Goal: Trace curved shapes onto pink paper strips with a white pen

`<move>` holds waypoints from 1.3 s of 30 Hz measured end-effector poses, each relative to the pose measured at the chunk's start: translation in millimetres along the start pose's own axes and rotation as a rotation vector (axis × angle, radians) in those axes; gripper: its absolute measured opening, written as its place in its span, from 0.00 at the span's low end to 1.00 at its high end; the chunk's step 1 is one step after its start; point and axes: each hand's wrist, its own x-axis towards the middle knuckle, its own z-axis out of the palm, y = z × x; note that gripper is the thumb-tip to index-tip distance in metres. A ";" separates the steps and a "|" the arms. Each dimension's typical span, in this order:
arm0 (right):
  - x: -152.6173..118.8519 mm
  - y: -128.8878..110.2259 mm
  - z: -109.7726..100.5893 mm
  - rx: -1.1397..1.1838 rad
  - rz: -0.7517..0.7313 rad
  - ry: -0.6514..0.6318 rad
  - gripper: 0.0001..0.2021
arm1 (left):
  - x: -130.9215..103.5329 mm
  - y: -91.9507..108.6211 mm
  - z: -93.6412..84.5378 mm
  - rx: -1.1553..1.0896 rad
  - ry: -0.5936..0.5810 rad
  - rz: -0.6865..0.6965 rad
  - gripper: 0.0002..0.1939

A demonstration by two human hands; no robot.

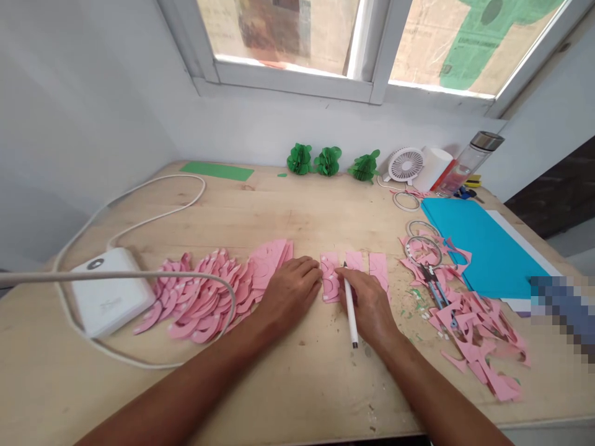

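Note:
My right hand [368, 298] holds a white pen [350, 313], its dark tip pointing up and away near a pink paper strip [330, 285] with curved outlines on it. The fingers of my left hand [294, 288] lie flat and close together at that strip's left edge. Two more pink pieces [378, 266] lie beyond and beside my right hand, partly covered by it. Left of my left hand, larger pink sheets [272, 257] adjoin a heap of cut curved pink pieces [209, 294].
Pink scraps [483, 334] surround scissors [437, 288] and tape rolls [423, 251] at right. Blue sheets [478, 248] lie beyond. A white box [109, 291] and cable are left. Green paper shapes [328, 161], a fan [406, 166] and a bottle [469, 164] stand at the back.

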 end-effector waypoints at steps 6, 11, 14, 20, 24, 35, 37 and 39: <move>-0.3 -2.1 -0.8 -0.001 -0.007 0.008 0.17 | 0.4 0.4 0.4 0.003 0.005 0.004 0.11; -0.6 -2.4 -2.2 -0.008 -0.014 -0.004 0.17 | 0.6 0.2 -0.1 -0.018 -0.012 -0.006 0.11; -0.4 -1.6 -2.9 -0.021 -0.021 -0.016 0.16 | 0.4 -0.8 0.1 -0.022 -0.022 0.001 0.11; -0.2 -0.3 -2.8 -0.034 -0.033 -0.039 0.17 | -0.6 -0.5 0.3 -0.035 -0.015 -0.001 0.10; -0.3 -0.3 -2.4 -0.030 -0.049 -0.037 0.18 | -0.2 0.2 1.1 -0.035 -0.012 -0.004 0.11; -0.2 -2.9 -3.1 -0.028 -0.035 -0.056 0.17 | 3.2 0.2 8.6 -0.034 -0.002 -0.060 0.09; -0.3 -2.8 -2.9 -0.023 -0.031 -0.051 0.16 | 3.6 0.5 9.4 -0.037 0.003 -0.067 0.09; -0.3 -2.6 -2.6 -0.018 -0.026 -0.041 0.17 | 4.1 0.7 10.0 -0.037 0.007 -0.076 0.08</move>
